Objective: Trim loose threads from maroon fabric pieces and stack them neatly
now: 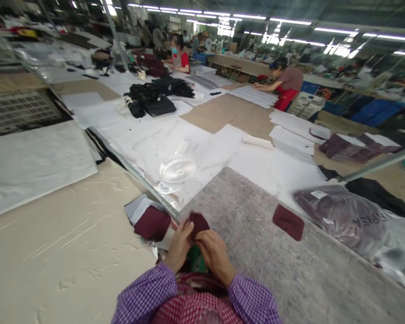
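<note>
Maroon fabric piece [200, 221] sits between the two hands, in front of the person's body, near the corner of the grey mottled bench [246, 225]. The left hand [180, 243] pinches its left side, thumb on top; the right hand [214, 249] has its fingers drawn together at the near right edge. Both grips are narrow and catch only margins, so uneven pulling could stretch the cloth or skew it, and a loose pinch could let a corner slip. How many layers they hold, I cannot tell.

Just beside the left hand lies a maroon stack [152, 223], with grey cloth [140, 209] showing at its far side. Its layers are fanned rather than squared, and a brush from the left wrist or sleeve could push some off; what supports it is hard to make out.

Farther right, a lone maroon patch [288, 222] lies flat on the bench, near a clear plastic bag [344, 220]. If the bag slid over, it could cover or drag the patch. Beyond the bench corner stands a white fan [177, 170]; were it blowing this way, light loose pieces could lift or shift.
</note>
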`<state>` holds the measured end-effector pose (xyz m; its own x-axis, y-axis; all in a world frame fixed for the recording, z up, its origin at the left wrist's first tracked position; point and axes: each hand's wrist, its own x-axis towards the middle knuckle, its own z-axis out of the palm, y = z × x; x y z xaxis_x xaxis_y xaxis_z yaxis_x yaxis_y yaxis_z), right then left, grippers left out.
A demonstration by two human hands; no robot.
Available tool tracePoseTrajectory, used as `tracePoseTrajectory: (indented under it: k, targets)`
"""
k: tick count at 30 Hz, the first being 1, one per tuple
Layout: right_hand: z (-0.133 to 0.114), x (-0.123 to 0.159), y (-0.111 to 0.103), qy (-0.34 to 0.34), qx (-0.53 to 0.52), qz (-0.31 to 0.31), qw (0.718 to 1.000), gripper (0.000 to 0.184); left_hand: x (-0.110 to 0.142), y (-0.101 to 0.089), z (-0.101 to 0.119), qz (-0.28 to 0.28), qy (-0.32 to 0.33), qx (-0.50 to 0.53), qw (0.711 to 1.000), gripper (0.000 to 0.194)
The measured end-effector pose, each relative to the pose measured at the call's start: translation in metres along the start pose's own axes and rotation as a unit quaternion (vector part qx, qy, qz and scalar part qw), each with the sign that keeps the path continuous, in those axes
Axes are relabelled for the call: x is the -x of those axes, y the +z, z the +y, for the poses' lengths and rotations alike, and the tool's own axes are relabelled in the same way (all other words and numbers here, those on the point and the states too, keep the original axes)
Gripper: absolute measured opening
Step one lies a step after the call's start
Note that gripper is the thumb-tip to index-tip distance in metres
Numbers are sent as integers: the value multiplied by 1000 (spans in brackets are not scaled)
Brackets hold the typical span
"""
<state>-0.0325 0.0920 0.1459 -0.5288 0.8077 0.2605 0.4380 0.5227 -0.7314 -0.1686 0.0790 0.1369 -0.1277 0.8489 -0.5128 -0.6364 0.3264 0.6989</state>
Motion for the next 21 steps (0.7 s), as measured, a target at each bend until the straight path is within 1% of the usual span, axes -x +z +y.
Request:
tracePoseTrajectory:
  k: [2, 3, 4, 6, 7, 9, 10, 11, 13, 15, 16, 18, 21]
  targets:
    - [-7, 5, 4, -2, -18, -52, 998, 16, 4, -10, 3, 7, 10, 19, 1000, 44]
    - [-8, 5, 2, 13, -29, -58, 998, 15, 7, -15, 5, 6, 6, 16, 1000, 40]
    - [-7, 5, -1, 40, -39, -48, 997, 16, 10, -20, 5, -3, -8, 10, 1000, 36]
    - [-2, 3, -5, 109, -59, 1, 992, 18, 15, -24, 5, -34, -46, -6, 998, 32]
    - [2, 2, -4, 129, -71, 18, 989, 18, 16, -24, 3, -54, -63, -7, 997, 30]
    - [14, 0, 5, 128, -98, 14, 987, 17, 13, -22, -5, -91, -83, 10, 992, 30]
    - [21, 1, 12, 117, -115, 2, 986, 17, 10, -21, -10, -97, -89, 21, 991, 29]
    - [28, 2, 19, 113, -132, -3, 985, 18, 6, -21, -16, -92, -93, 27, 991, 30]
    - [39, 6, 32, 130, -167, -2, 977, 20, -3, -22, -28, -55, -99, 17, 993, 33]
    - [45, 10, 37, 169, -210, -1, 963, 23, -10, -25, -38, -16, -98, -10, 995, 44]
    - [46, 12, 38, 190, -235, -4, 953, 23, -13, -27, -41, -6, -92, -23, 996, 51]
    - [46, 14, 34, 226, -289, -16, 930, 24, -16, -31, -45, -8, -74, -51, 996, 61]
    - [46, 17, 27, 256, -353, -39, 899, 28, -18, -32, -47, -24, -56, -102, 993, 62]
